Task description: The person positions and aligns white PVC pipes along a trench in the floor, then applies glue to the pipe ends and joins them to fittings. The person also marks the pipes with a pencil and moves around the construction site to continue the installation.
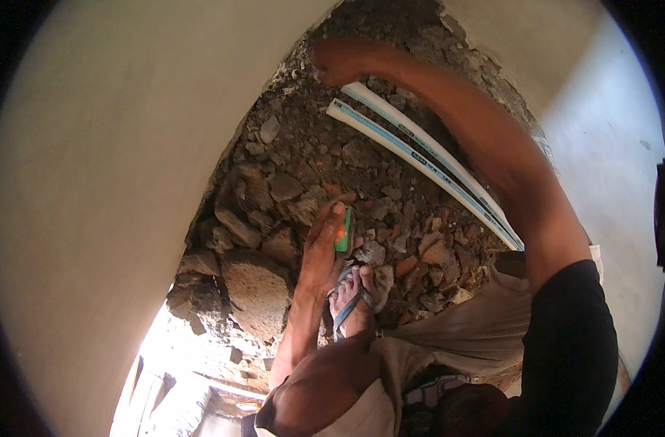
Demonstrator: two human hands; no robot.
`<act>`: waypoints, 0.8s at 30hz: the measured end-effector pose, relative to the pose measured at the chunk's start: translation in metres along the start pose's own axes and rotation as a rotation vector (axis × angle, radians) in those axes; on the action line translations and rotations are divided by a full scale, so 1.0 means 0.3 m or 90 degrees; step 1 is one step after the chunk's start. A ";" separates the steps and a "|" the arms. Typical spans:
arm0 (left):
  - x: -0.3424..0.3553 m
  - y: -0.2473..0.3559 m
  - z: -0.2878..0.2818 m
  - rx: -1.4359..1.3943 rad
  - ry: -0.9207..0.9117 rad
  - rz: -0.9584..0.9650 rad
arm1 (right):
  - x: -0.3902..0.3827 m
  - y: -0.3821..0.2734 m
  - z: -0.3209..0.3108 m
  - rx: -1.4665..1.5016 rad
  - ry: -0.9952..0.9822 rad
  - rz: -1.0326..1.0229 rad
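My left hand point(322, 234) is closed around a small green-and-orange tape measure point(343, 231), low over the rubble by my foot. Its fingers wrap the left side of the case, and the thumb lies on top. My right arm arcs far forward, and my right hand point(338, 64) is at the far end of the dug ground. Its fingers curl downward, and whatever they may hold is hidden. Just below that hand lie the near ends of two white pipes point(420, 149) with blue printed bands, running side by side toward the right.
Broken stones and brick pieces point(434, 251) cover the ground, with a large stone block point(256, 291) at left. Smooth plastered walls point(121, 160) rise on both sides. My sandalled foot point(354, 306) stands on the rubble. Bright light falls at lower left.
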State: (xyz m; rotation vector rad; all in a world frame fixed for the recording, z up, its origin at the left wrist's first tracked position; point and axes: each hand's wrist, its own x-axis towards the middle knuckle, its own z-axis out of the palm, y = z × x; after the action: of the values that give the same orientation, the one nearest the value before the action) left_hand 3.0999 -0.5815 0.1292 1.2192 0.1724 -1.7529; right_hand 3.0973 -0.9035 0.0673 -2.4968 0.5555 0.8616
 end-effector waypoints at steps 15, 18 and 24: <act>0.202 0.280 0.131 0.364 0.056 0.155 | -0.561 -0.027 0.133 0.932 -0.087 0.098; 0.410 0.281 0.011 0.554 0.162 0.382 | -0.557 0.015 0.141 0.384 -0.139 0.192; 0.722 0.289 0.010 0.832 0.205 0.305 | -0.640 -0.041 0.358 -0.198 -0.082 0.251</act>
State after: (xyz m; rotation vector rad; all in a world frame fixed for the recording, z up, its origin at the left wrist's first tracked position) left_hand 3.1547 -0.7631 -0.0067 2.1855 -1.1572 -1.1282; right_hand 2.9132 -0.7941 0.1192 -2.6189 0.9526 1.3355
